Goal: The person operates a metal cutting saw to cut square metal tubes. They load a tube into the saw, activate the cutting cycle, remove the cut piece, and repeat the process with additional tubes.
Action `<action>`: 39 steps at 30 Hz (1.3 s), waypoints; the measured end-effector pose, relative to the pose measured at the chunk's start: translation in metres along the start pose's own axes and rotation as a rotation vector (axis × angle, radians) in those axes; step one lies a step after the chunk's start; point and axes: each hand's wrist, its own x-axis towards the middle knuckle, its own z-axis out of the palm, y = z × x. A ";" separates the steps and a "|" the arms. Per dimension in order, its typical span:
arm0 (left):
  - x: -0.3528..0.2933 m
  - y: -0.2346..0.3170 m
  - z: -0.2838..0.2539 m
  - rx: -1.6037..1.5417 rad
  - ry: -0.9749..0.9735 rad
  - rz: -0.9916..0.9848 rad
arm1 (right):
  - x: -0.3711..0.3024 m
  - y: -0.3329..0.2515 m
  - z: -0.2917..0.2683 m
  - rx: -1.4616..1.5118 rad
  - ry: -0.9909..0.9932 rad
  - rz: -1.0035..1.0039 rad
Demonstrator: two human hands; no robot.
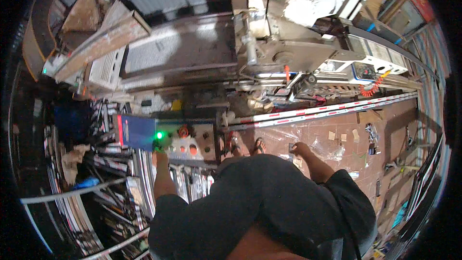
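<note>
A: The left hand (160,155) is at the near left edge of the control panel (198,139); are its fingers apart?
B: That cannot be told. The right hand (302,150), out over the tiled floor (317,127), has bent fingers at a small dark piece (291,147); whether they clamp it cannot be told either.
A: What surrounds them, biggest first?
B: A long metal machine (284,50) spans the far side. Nearer, red-and-white marked rails (308,110) run rightward.
A: And the panel?
B: In front of the person, left of the feet, a blue plate (138,132) adjoining it. It carries a red knob (183,131) and a lit green lamp (159,135).
</note>
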 end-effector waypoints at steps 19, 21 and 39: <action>0.025 -0.019 -0.004 -0.152 0.092 0.251 | 0.010 -0.139 0.036 -0.235 -0.097 -0.152; 0.012 0.002 0.004 -0.207 0.044 0.067 | 0.010 -0.115 0.020 -0.221 -0.087 -0.067; 0.018 -0.006 0.002 -0.279 0.108 0.130 | 0.002 -0.164 0.034 -0.187 -0.072 -0.252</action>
